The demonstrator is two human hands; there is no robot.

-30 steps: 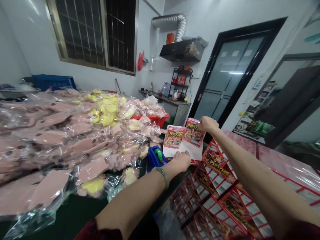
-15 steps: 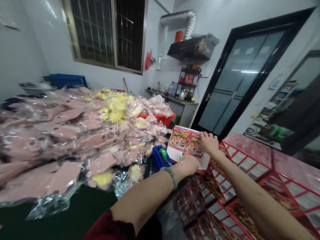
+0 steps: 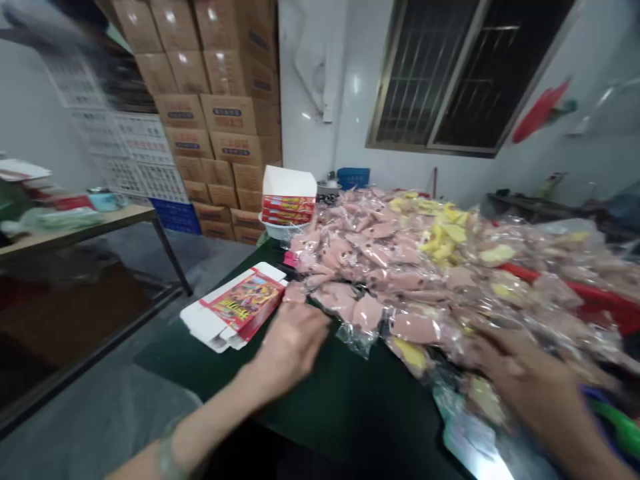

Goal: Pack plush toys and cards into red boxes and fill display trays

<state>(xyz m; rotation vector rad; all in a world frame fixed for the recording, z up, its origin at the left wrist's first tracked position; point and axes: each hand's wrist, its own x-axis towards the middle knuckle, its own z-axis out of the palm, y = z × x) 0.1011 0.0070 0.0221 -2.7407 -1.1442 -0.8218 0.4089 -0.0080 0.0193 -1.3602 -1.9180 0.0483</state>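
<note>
My left hand (image 3: 297, 333), a bracelet on its wrist, is over the dark green table with its fingers curled in; what they hold, if anything, is hidden. Just left of it lies a flattened red and white printed carton (image 3: 250, 297) with white flaps sticking out. Pink bagged pieces (image 3: 367, 312) lie right beyond that hand. At the right my right hand (image 3: 530, 373) is smeared by motion, over or among the bagged pieces. A bluish shiny packet (image 3: 467, 433) lies below it, and part of a blue tape dispenser (image 3: 597, 400) shows beside its wrist.
A heap of clear-bagged pink and yellow pieces (image 3: 445, 233) covers the far table. Behind the carton, a white tub (image 3: 283, 230) holds red printed cartons (image 3: 287, 208). Brown boxes (image 3: 233, 117) are stacked at the back left, near another table (image 3: 125, 215). A red basket (image 3: 595, 297) stands right.
The view has swung left. Both hands have left the printed cards at the right; my left hand is now beside the flattened carton, my right hand over the bagged pieces.
</note>
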